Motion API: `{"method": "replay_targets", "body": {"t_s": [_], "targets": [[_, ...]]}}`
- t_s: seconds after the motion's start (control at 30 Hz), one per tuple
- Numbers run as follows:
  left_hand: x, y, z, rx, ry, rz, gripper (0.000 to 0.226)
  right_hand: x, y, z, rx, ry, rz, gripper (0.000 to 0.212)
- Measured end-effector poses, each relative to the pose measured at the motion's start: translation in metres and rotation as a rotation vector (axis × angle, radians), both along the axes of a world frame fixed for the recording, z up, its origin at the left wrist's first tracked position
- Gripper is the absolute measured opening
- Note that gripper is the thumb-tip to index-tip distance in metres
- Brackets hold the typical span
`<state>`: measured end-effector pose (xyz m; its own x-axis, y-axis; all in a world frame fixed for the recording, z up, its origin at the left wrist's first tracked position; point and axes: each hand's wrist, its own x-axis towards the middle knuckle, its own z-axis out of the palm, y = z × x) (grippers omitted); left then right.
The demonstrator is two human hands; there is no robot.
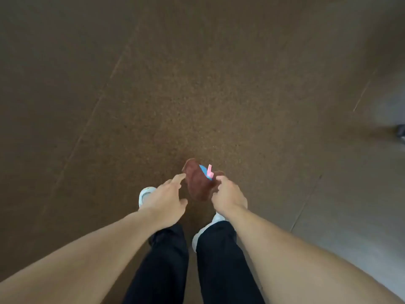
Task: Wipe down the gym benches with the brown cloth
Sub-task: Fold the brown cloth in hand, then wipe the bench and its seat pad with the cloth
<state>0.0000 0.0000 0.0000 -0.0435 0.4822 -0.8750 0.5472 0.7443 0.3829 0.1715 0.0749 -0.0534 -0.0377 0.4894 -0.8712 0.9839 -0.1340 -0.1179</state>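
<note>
The brown cloth (198, 183) hangs bunched in front of me, low in the middle of the view, with a blue and pink object (207, 171) showing against it. My right hand (228, 197) is closed on the cloth's right side. My left hand (166, 199) reaches toward the cloth's left edge with fingers spread, its fingertips close to the fabric; contact is unclear. No gym bench is in view.
I look straight down at a speckled brown rubber floor (175, 84) with seams. My dark trousers (219, 260) and white shoes (145, 194) are below the hands. A paler grey floor strip (372, 194) runs along the right, with a dark object (400, 131) at the right edge.
</note>
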Motion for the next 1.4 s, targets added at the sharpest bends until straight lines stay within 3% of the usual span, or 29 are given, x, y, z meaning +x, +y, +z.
{"method": "replay_targets", "body": {"t_s": [0.1, 0.23, 0.3, 0.37, 0.47, 0.53, 0.67, 0.73, 0.8, 0.87, 0.97, 1.07, 1.13, 1.27, 1.33, 1.4], "targets": [[0.015, -0.010, -0.025, -0.035, 0.007, 0.004, 0.072, 0.011, -0.001, -0.036, 0.084, 0.001, 0.042, 0.060], [0.021, -0.020, -0.034, -0.169, -0.013, 0.005, 0.060, 0.030, -0.006, -0.060, 0.145, 0.008, 0.291, 0.038], [0.024, -0.018, -0.032, -0.199, 0.014, 0.007, 0.052, 0.042, -0.010, -0.054, 0.177, 0.096, 0.469, 0.031], [0.026, -0.017, -0.023, -0.223, 0.050, 0.025, 0.044, 0.047, -0.014, -0.031, 0.145, 0.256, 0.492, 0.028], [0.032, -0.015, 0.005, -0.275, 0.067, 0.064, 0.035, 0.046, -0.022, 0.043, -0.030, 0.447, 0.163, 0.020], [0.041, -0.009, 0.044, -0.377, 0.032, 0.337, 0.032, 0.048, -0.028, 0.098, -0.076, 0.541, -0.094, 0.015], [0.059, 0.019, 0.125, -0.650, -0.245, 0.875, 0.070, 0.059, -0.032, 0.209, -0.152, 0.764, -0.808, 0.021], [0.065, 0.040, 0.159, -0.648, -0.390, 1.127, 0.066, 0.071, -0.037, 0.249, -0.281, 0.813, -1.090, 0.021], [0.073, 0.061, 0.190, -0.551, -0.416, 1.264, 0.057, 0.082, -0.049, 0.276, -0.430, 0.761, -1.258, 0.041], [0.085, 0.087, 0.227, -0.391, -0.385, 1.168, 0.035, 0.089, -0.061, 0.303, -0.457, 0.626, -1.228, 0.039], [0.102, 0.108, 0.276, -0.228, -0.398, 0.876, 0.020, 0.092, -0.065, 0.341, -0.063, 0.357, -1.057, 0.031], [0.111, 0.110, 0.329, -0.025, -0.428, 0.347, 0.023, 0.075, -0.042, 0.402, 0.390, 0.421, -1.176, 0.027], [0.113, 0.109, 0.363, 0.029, -0.504, 0.149, 0.028, 0.058, -0.025, 0.437, 0.551, 0.510, -1.229, 0.029], [0.117, 0.106, 0.416, 0.128, -0.607, -0.123, 0.035, 0.038, -0.019, 0.484, 0.738, 0.495, -1.446, 0.039], [0.120, 0.100, 0.433, 0.165, -0.619, -0.258, 0.033, 0.038, -0.028, 0.497, 0.767, 0.482, -1.581, 0.035], [0.122, 0.091, 0.442, 0.154, -0.658, -0.327, 0.050, 0.041, -0.040, 0.505, 0.776, 0.449, -1.676, 0.021]]}}
